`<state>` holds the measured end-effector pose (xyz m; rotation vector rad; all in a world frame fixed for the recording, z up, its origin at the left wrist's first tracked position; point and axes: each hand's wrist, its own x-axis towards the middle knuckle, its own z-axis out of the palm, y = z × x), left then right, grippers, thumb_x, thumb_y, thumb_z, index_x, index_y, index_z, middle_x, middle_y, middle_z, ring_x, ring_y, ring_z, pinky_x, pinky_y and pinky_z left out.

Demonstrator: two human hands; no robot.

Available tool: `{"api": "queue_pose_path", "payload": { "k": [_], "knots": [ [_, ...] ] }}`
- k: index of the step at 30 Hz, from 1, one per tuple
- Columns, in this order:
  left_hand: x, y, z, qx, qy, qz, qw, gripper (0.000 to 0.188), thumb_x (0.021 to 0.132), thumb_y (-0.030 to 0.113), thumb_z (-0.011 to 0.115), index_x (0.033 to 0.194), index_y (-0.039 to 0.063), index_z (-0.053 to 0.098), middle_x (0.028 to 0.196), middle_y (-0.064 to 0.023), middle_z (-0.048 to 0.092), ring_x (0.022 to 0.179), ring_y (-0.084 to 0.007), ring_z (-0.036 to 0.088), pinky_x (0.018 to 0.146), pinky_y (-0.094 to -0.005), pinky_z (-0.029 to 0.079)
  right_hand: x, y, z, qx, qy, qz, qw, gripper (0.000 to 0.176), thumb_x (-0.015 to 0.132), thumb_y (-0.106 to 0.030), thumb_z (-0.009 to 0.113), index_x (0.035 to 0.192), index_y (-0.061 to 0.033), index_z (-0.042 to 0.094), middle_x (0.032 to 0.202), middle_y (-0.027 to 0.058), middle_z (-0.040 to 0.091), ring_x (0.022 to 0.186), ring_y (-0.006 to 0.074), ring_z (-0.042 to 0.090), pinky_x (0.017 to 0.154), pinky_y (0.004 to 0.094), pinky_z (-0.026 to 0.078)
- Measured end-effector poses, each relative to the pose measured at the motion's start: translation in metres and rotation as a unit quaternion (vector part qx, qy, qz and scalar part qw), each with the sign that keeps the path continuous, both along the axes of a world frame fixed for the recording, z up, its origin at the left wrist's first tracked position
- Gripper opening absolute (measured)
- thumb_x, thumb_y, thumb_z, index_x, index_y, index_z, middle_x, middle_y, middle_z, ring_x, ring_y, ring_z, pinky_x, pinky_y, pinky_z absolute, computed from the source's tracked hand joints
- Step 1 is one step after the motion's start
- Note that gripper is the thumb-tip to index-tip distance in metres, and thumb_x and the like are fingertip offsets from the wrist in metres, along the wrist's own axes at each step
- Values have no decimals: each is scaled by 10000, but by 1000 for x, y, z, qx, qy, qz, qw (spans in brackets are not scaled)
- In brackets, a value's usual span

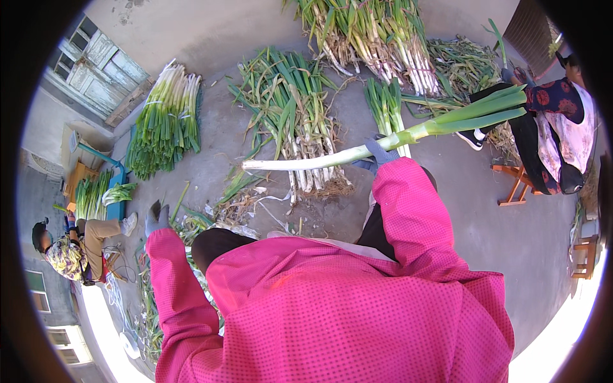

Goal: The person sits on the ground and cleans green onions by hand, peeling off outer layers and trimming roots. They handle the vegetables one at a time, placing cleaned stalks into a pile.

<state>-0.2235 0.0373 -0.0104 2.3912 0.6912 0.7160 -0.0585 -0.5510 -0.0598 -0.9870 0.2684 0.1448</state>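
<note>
My right hand, in a grey glove, grips a single large scallion around its stalk. Its white root end points left and its green leaves reach up to the right. Off to the left, my left hand, also gloved, holds nothing and has its fingers apart above leafy scraps. Beyond the held stalk lies a heap of untrimmed scallions with dry leaves and dirty roots. Just past my right hand is a small pile of cleaned scallions, partly covered by the hand and stalk.
Tied bundles of clean scallions lie at the left by the wall. More untrimmed scallions lean at the back. A person sits at the right near a wooden stool; another person sits left beside a blue platform scale.
</note>
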Motion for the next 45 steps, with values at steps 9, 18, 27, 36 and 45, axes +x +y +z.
{"api": "queue_pose_path", "payload": {
  "k": [9, 18, 27, 36, 45],
  "knots": [
    [121, -334, 45, 69, 93, -439, 891, 389, 803, 362, 654, 1097, 108, 630, 1019, -126, 628, 951, -310, 598, 840, -401, 466, -9, -1, 9, 61, -11, 41, 997, 338, 853, -212, 647, 1077, -24, 479, 980, 184, 609, 863, 336, 643, 706, 457, 594],
    [163, -407, 27, 48, 236, -476, 846, 407, 764, 333, 688, 1106, 119, 636, 953, -111, 652, 900, -246, 628, 816, -334, 485, -10, -4, 12, 103, -7, 54, 993, 348, 890, -266, 594, 1091, -5, 483, 979, 188, 603, 867, 343, 637, 717, 466, 582],
    [165, -401, 23, -102, 163, -437, 879, 277, 761, 289, 688, 893, 49, 646, 818, -115, 644, 776, -223, 628, 719, -324, 482, -11, -8, 11, 116, -76, 113, 984, 324, 877, -266, 614, 1091, -55, 493, 1041, 179, 606, 871, 302, 643, 675, 392, 584],
    [173, -369, 33, -412, 128, -257, 865, 211, 868, 175, 589, 986, 2, 564, 705, -62, 592, 672, -170, 590, 675, -283, 487, -10, -12, 3, 119, -54, 83, 988, 221, 860, -201, 626, 1017, -84, 523, 936, 117, 620, 814, 258, 622, 580, 353, 536],
    [117, -227, 89, 320, 363, -348, 803, 512, 720, 487, 689, 1141, 201, 628, 992, -127, 600, 926, -314, 601, 806, -412, 492, 0, -23, 2, 221, -53, 27, 973, 208, 779, -94, 616, 935, -123, 481, 873, 81, 577, 762, 260, 591, 430, 296, 416]
  ]
}}
